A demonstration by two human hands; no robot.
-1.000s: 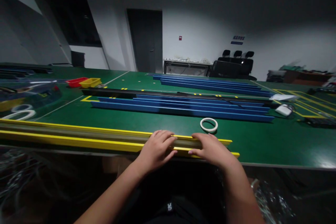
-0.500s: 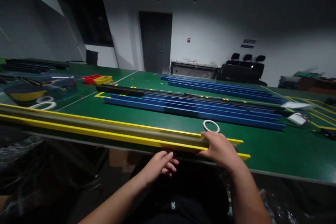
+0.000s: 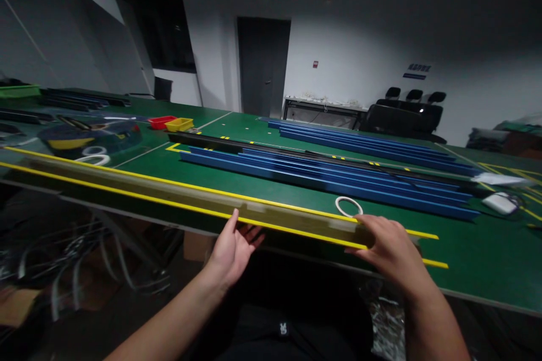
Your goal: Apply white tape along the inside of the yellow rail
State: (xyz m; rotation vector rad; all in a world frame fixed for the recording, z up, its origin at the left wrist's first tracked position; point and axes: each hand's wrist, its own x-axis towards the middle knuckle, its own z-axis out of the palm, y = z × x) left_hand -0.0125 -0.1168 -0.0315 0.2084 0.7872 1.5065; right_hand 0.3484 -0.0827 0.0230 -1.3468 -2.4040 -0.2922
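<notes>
A long channel-shaped profile [image 3: 169, 197] with bright yellow edges and a dull olive inside runs along the front of the green table [image 3: 271, 189]. My right hand [image 3: 392, 251] grips it across its width near the right end, thumb on the near edge and fingers over the far one. By the near edge, my left hand [image 3: 235, 251] is held palm up with its fingers apart. Its thumb tip meets or nearly meets the yellow edge; I cannot tell which. Just behind the profile, close to my right hand, lies a white ring [image 3: 349, 206].
Several blue profiles [image 3: 330, 180] lie behind, with a black bar [image 3: 237, 145] among them. Red [image 3: 163, 122] and yellow trays [image 3: 180, 124] stand to the left, near a plastic-wrapped coil [image 3: 84, 138]. A white device [image 3: 499, 203] sits at right. Clear strips [image 3: 105, 248] hang below the table.
The profile has shifted right with my right hand on it. My left hand has moved left and up to its near edge and turned palm up. The view has swung slightly left.
</notes>
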